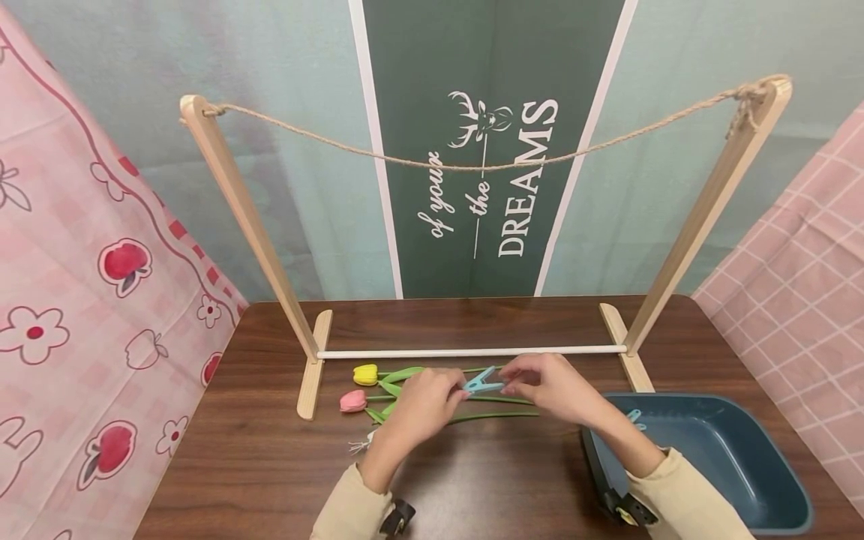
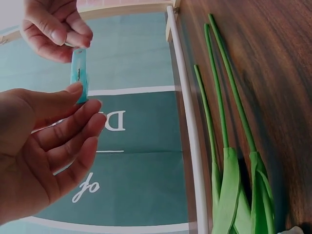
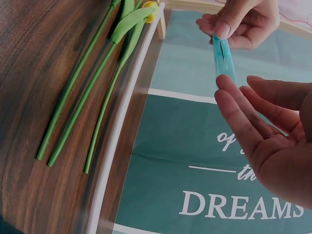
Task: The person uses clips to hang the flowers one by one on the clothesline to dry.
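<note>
Between both hands, above the table, is a light blue clothespin [image 1: 481, 382]. My left hand [image 1: 428, 401] pinches one end of it between thumb and fingers. At its other end are the fingertips of my right hand [image 1: 553, 386]; in the right wrist view the right thumb stands apart from the clothespin [image 3: 224, 58]. Below the hands, artificial tulips lie on the table with their green stems [image 2: 239, 105] pointing right. One has a yellow head [image 1: 366, 375], another a pink head [image 1: 353, 401]. A white piece [image 1: 362, 442] is partly hidden behind the left wrist.
A wooden stand has two posts [image 1: 250, 217] with a slack twine rope [image 1: 405, 161] strung between their tops and a white rod [image 1: 466, 352] low down. At the right sits a dark blue basin [image 1: 736, 450], with light blue clothespins [image 1: 636, 420] inside. Printed curtains hang behind.
</note>
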{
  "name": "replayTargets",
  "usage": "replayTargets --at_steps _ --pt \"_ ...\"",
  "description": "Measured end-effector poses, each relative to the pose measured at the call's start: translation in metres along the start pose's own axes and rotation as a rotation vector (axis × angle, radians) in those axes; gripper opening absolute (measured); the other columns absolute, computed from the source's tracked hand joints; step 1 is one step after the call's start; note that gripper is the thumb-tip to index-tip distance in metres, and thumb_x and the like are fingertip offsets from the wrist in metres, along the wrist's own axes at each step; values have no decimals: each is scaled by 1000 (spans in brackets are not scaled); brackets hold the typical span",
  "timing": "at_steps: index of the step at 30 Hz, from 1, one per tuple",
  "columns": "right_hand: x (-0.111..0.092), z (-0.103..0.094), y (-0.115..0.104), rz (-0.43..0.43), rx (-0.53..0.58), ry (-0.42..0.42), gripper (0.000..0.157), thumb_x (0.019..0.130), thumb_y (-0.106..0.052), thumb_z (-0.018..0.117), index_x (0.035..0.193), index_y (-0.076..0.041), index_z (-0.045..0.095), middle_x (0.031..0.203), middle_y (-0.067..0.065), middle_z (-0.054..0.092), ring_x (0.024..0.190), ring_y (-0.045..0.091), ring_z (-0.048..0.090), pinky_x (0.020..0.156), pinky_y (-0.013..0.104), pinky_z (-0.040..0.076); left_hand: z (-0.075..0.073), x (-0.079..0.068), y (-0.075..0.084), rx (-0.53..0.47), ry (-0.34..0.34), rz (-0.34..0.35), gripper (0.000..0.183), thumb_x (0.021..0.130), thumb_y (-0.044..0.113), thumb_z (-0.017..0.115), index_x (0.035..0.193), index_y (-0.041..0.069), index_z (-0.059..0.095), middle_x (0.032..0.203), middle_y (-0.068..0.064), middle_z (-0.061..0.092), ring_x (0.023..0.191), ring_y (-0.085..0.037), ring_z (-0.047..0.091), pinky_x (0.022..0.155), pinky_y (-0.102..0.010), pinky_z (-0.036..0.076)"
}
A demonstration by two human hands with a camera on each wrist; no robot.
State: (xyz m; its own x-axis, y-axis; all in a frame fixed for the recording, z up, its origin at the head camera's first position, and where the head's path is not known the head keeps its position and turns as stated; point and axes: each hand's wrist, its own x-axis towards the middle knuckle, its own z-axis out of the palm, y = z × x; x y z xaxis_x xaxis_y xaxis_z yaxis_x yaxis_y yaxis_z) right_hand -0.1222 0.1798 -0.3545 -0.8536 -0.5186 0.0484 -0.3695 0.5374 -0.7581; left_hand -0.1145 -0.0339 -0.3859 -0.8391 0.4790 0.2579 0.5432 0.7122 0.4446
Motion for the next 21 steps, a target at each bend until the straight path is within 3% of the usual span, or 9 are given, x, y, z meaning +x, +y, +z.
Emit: replayTargets --at_steps 9,21 --pt "2 -1 3 -6 9 -19 30 76 6 67 105 5 60 77 2 61 69 10 59 59 25 47 -5 0 -1 4 14 29 6 83 15 67 78 12 64 67 7 57 57 -5 46 53 -22 39" --pt "2 2 7 -21 -4 -34 28 74 1 71 99 -1 58 73 -4 56 66 9 55 59 27 47 -9 0 2 2 17 36 5 82 14 67 79 12 65 72 6 61 62 -6 53 57 -24 43"
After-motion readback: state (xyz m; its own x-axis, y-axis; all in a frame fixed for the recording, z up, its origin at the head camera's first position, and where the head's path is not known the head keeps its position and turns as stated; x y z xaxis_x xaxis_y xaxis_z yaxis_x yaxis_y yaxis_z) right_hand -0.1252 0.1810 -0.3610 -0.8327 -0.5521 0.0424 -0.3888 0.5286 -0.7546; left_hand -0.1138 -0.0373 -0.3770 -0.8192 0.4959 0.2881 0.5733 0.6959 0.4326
